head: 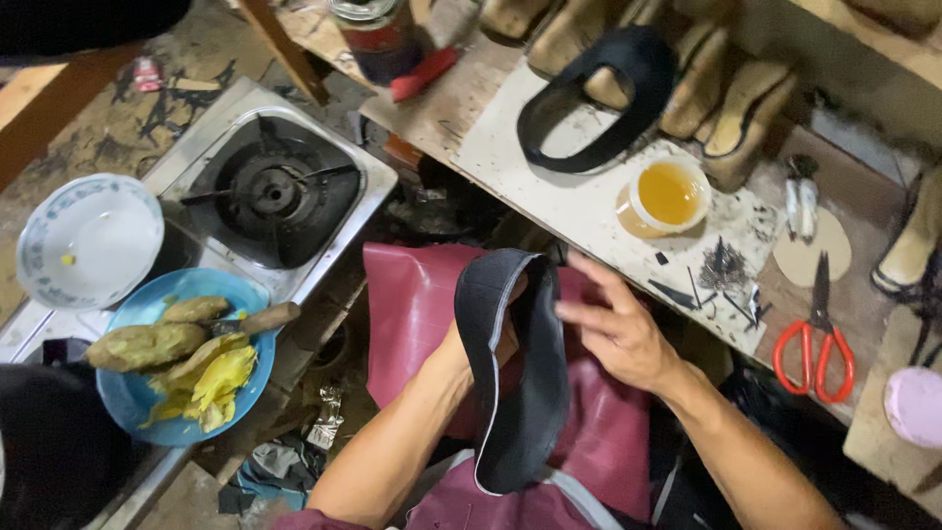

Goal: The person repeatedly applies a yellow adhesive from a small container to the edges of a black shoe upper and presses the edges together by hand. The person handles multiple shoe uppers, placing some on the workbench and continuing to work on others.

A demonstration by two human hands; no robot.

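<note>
My left hand (478, 339) is inside a dark denim shoe upper (520, 393), holding it up over a maroon apron (412, 304) on my lap. The upper is a curved strip with a pale edge; it hides most of that hand. My right hand (613, 329) rests its fingers on the upper's right side, near the top curve. Another black shoe upper (628, 69) lies on the white board (549, 196) of the workbench ahead.
A tub of amber glue (667, 194), small nails (724, 267) and red-handled scissors (814, 348) sit on the bench at right. Wooden shoe lasts (726, 108) line the back. At left are a gas stove (270, 191), a white bowl (88, 240) and a blue plate (137, 402) of food scraps.
</note>
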